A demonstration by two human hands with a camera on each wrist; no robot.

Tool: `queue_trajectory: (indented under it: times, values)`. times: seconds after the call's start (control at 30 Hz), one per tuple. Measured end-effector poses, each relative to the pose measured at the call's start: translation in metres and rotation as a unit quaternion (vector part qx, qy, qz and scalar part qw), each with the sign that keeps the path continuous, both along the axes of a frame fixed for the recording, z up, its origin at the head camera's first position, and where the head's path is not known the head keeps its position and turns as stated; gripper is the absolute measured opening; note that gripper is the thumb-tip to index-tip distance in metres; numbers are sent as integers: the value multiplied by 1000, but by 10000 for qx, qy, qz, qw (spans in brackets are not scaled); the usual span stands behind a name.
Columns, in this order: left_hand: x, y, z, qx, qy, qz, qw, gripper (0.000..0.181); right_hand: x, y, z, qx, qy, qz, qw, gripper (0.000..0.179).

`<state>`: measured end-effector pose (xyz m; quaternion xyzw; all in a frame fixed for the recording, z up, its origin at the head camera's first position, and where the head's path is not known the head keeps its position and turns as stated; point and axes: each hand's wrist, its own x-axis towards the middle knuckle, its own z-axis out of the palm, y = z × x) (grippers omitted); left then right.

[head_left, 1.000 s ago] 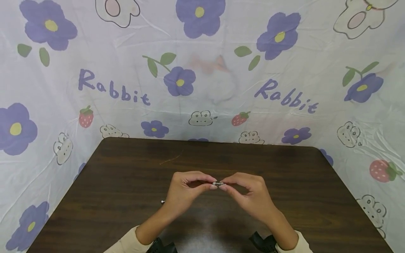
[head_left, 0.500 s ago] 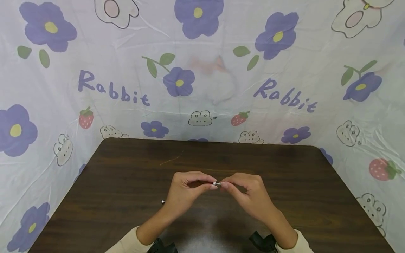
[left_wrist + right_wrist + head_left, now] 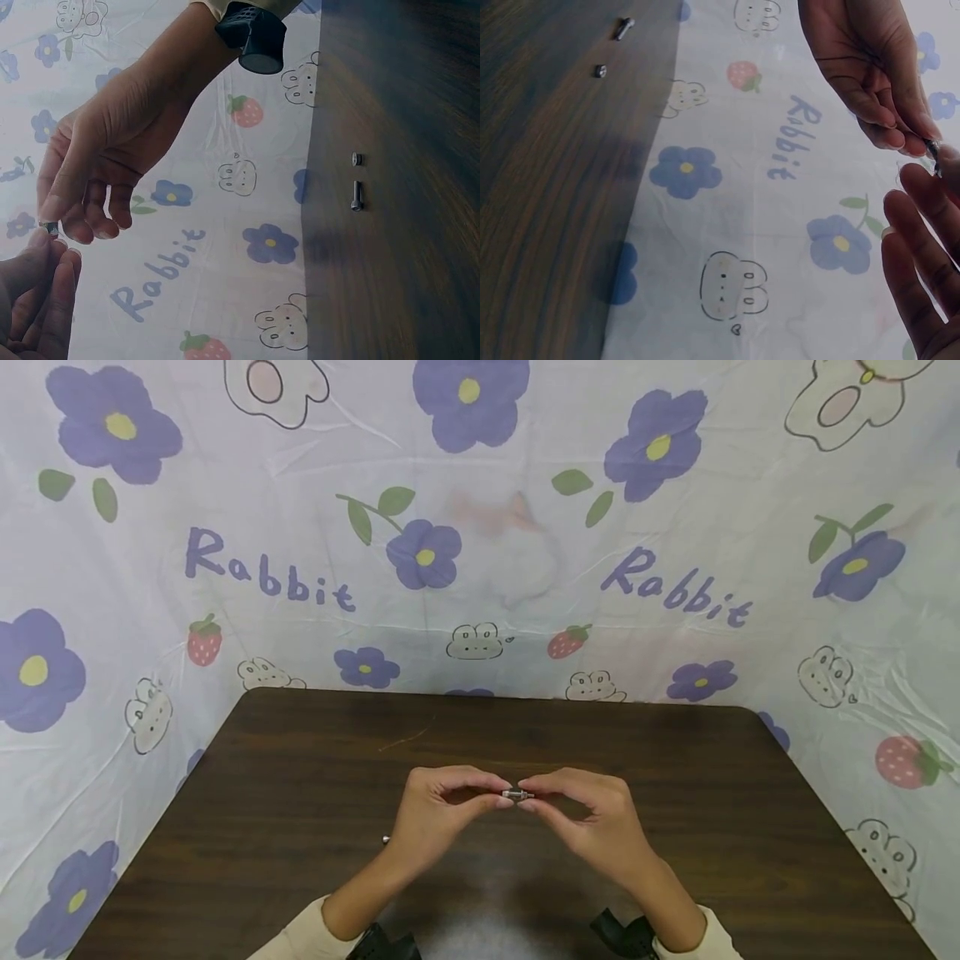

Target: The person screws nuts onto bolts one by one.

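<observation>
A small silvery metal bolt [image 3: 516,794] is held level between the two hands in the head view. My left hand [image 3: 438,814] pinches its left end between thumb and forefinger. At the other end, the thumb and forefinger of my right hand [image 3: 592,818] sit above and below it, with its tip showing between them; a nut there is too small to make out surely. In the left wrist view the right hand [image 3: 112,142] comes from above and the left hand [image 3: 37,300] from below. Fingers mostly cover the bolt [image 3: 934,154] in the right wrist view.
On the dark wooden table [image 3: 300,760] lie a second bolt [image 3: 357,196] and a small nut [image 3: 356,159]. Past the left wrist, the head view shows one small metal end [image 3: 386,840]. A flowered cloth [image 3: 517,593] rises behind the table. Both wrists wear black devices [image 3: 626,935].
My right thumb and forefinger closed over the bolt's end half a second ago and have now parted slightly, showing that end again. The left hand stays nearly still.
</observation>
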<state>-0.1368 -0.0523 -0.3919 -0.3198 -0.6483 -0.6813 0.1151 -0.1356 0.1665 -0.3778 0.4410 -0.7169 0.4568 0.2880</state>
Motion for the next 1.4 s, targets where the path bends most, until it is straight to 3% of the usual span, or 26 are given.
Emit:
queue_trajectory:
  times: [0.5,0.77,1.0,1.2,1.4]
  values:
    - [1,1,0,59,-51,-98,9999,10,3,-1,0,150,-381,147,9991,18]
    - [0,1,1,38,-56,-31,10000,10,6,0,1,224,-758,-256,9965,24]
    - [0,1,1,28,-89,30,10000,11,4,0,2,-32,-314,-30,9995,40]
    - [-1,1,1,38,-125,-19,9999,11,1,1,2,-16,-104,33,9999,41]
    - [0,0,0,22,-105,-43,9999,10,1,1,-1,86,-123,2,9999,29]
